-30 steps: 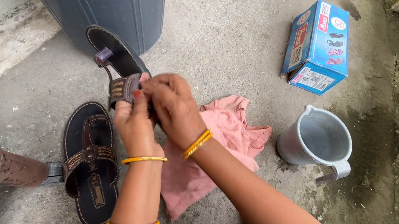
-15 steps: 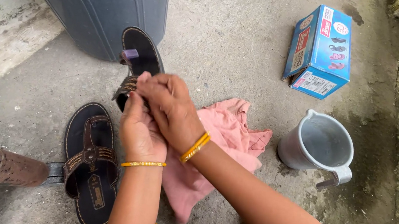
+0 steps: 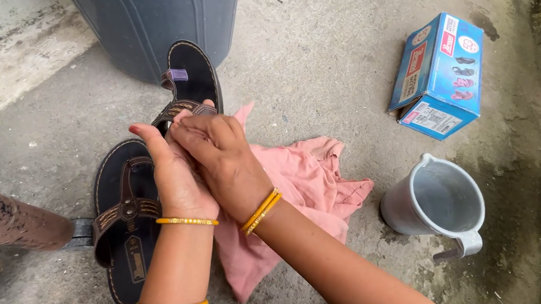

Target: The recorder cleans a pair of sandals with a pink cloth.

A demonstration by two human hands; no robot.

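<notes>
Both hands, left hand (image 3: pixel 173 177) and right hand (image 3: pixel 221 156), grip closed on dark brown strapped sandal (image 3: pixel 190 82), raised over concrete floor (image 3: pixel 324 61). Grey plastic bin (image 3: pixel 144 3) touching behind; pink cloth (image 3: pixel 297 190) under wrists; matching sandal (image 3: pixel 125 223) flat at left; grey jug (image 3: pixel 434 201), blue cardboard box (image 3: pixel 441 73) well apart at right.

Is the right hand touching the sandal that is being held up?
Touching. The head view shows the right hand laid over the strap of the raised sandal, fingers pressed on it.

Bin (image 3: pixel 144 3) ahead, bare concrete (image 3: pixel 310 60) rightward

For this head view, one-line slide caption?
Both hands hold a dark sandal above a pink cloth on concrete.
</notes>
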